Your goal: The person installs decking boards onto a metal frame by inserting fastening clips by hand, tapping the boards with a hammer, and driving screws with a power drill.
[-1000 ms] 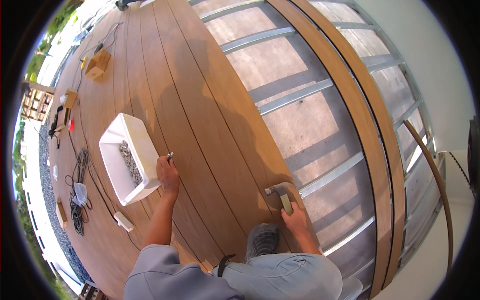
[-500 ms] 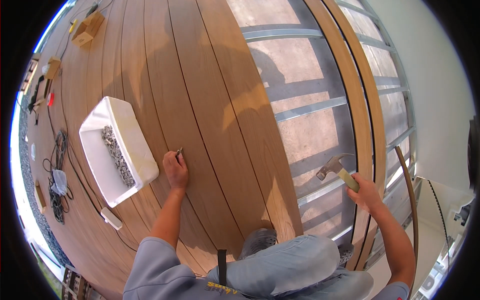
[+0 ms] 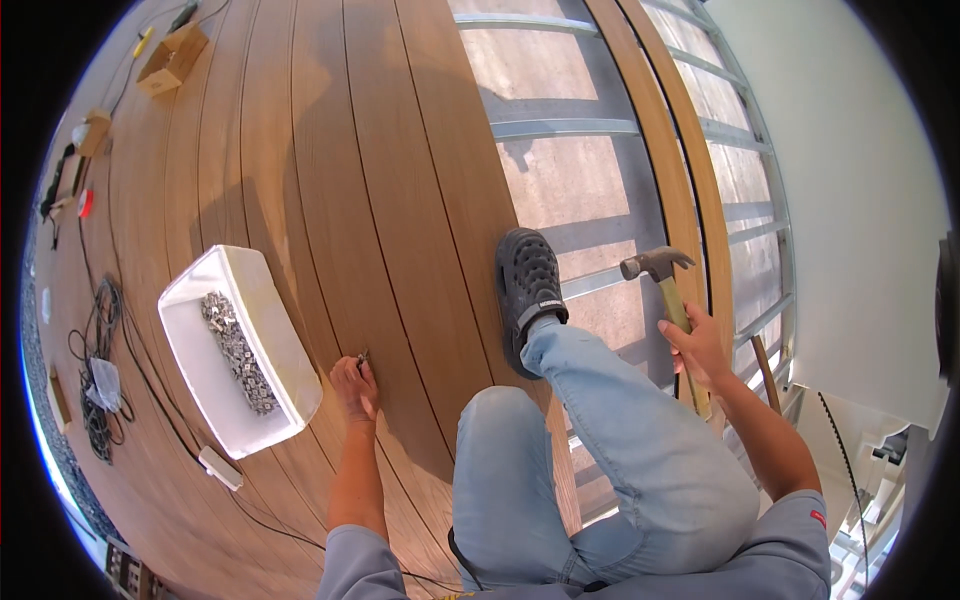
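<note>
My left hand rests low over the wooden decking, fingers pinched on a small metal piece whose exact kind I cannot make out. To its left stands a white box with many small metal clips heaped along one side. My right hand grips a claw hammer by its pale yellowish handle. The hammer is held upright, its head up, over the open metal frame beside the boards.
Wooden deck boards end at exposed metal joists. Two separate boards run along the right near a white wall. My dark clog stands at the decking edge. Coiled cable and a cardboard box lie left.
My view has shifted and one clog has come forward to the decking edge. The hammer has swung more upright in my right hand. My left hand still pinches the small metal piece.
</note>
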`<state>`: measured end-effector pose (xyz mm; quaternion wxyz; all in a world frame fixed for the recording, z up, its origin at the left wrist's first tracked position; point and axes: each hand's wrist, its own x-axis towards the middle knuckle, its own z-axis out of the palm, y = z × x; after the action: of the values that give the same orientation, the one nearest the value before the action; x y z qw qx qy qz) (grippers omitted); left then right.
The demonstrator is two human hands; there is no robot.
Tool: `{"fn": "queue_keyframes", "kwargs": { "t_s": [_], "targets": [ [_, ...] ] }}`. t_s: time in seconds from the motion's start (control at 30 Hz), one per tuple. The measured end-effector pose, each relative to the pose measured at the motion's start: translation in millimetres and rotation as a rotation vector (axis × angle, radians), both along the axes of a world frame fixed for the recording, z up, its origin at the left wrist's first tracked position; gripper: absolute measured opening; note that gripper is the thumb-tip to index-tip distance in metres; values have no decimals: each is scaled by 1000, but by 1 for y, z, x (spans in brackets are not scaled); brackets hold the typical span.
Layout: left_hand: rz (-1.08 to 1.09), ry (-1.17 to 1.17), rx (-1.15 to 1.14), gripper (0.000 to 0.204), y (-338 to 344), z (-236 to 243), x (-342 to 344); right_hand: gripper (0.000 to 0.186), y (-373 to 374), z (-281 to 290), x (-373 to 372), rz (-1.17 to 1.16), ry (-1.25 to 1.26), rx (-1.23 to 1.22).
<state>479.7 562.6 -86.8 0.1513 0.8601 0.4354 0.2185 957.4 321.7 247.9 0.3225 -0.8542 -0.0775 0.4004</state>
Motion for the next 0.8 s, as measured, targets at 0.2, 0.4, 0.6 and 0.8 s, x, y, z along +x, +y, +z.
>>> {"fn": "queue_keyframes", "kwargs": {
  "t_s": [0.2,0.4,0.6,0.8],
  "targets": [
    [26,0,-28,18,-3,18,8,33,105,-141,-1,-30,191,173],
    [185,-185,-455,13,27,68,111,30,143,-176,3,-46,236,246],
    [245,-343,-742,18,146,65,266,28,162,-197,18,-78,225,200],
    [329,-405,-941,22,208,62,315,26,161,-198,25,-107,207,190]
  ]
}}
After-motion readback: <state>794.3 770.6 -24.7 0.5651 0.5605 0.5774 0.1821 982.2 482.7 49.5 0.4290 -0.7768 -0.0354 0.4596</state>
